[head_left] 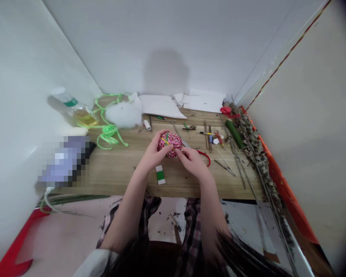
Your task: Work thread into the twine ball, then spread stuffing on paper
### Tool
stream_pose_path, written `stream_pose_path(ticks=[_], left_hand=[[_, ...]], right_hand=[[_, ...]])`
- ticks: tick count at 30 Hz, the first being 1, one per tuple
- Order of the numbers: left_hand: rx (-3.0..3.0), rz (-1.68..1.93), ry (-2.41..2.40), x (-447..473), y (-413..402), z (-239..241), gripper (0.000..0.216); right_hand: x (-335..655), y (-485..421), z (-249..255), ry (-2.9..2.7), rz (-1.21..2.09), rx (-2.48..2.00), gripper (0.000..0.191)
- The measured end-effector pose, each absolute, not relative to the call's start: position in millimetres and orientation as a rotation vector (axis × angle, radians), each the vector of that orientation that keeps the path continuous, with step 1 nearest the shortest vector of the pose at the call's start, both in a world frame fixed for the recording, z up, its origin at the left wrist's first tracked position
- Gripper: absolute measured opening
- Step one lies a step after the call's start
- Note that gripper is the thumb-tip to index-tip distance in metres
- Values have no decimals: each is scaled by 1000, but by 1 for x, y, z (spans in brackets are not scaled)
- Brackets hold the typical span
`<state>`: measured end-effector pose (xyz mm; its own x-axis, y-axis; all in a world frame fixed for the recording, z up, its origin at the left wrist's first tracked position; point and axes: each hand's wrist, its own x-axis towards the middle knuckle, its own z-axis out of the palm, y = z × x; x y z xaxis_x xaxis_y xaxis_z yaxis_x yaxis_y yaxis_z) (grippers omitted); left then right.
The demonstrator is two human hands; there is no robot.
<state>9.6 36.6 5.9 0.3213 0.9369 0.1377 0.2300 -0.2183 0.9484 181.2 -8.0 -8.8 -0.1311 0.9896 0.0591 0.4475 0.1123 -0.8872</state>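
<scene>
Held over the wooden table (115, 177) is a round bundle wound with red-and-white twisted cord (174, 141), with green and yellow strands on its top. My left hand (155, 153) wraps round its left side, thumb lying across the top. At the lower right edge, my right hand (192, 159) has its fingers pinched together; whether they grip the bundle or a thin strand is too small to tell. Just below lies a white card wound with green thread (160, 175). Red-handled scissors (204, 156) lie partly hidden behind my right hand.
White stuffing (123, 114), green ribbon (108, 134), a bottle of yellow liquid (85, 116) and a blurred device (65, 161) are on the left. White sheets (161, 105) lie at the back. Dried stems (249, 140), a green stalk (234, 133) and tweezers (225, 167) lie right.
</scene>
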Motion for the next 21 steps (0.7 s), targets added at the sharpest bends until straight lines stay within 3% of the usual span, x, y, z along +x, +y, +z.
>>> stream_pose_path(ticks=[11, 21], left_hand=[[1253, 1064, 1070, 17, 35, 5, 54], [688, 1096, 937, 21, 37, 14, 49]], right_hand=[[178, -7, -9, -1491, 1017, -1253, 44], [170, -5, -2, -952, 1328, -915, 57]])
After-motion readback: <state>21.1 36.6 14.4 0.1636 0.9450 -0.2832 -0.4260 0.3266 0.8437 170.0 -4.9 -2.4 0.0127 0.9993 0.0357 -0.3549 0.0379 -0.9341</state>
